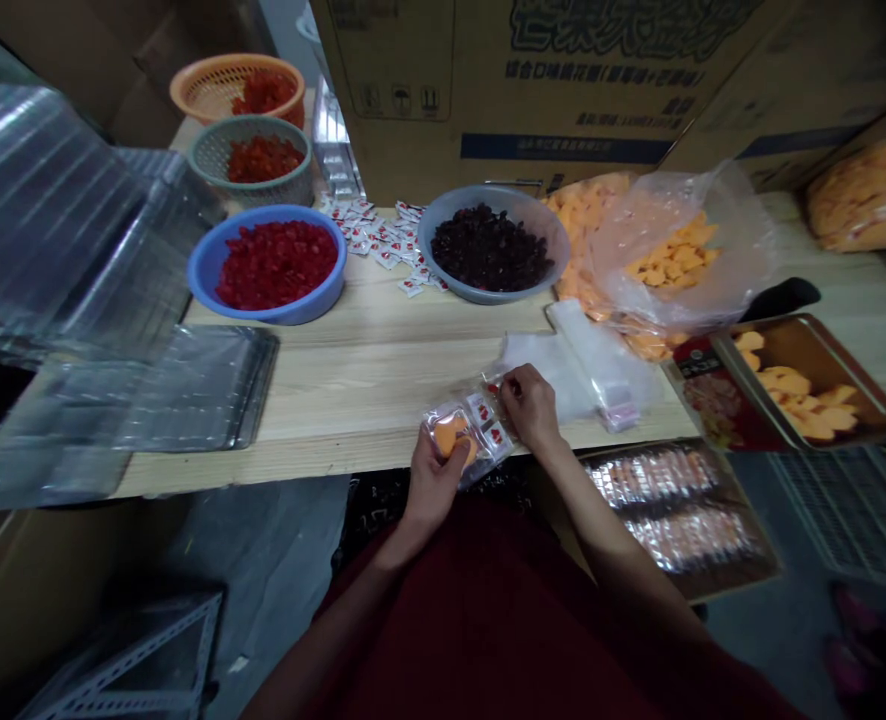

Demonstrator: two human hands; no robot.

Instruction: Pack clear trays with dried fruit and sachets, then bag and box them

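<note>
Clear pouch (467, 432) is hanging over the table edge (278, 465), left hand (434, 480) pinching its orange-filled end, right hand (531, 405) gripping the mouth; I reckon a loosening pinch is risking it dropping floorward.

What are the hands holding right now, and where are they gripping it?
Both hold a small clear packet: left hand at its orange-filled end, right hand at its top edge.
</note>
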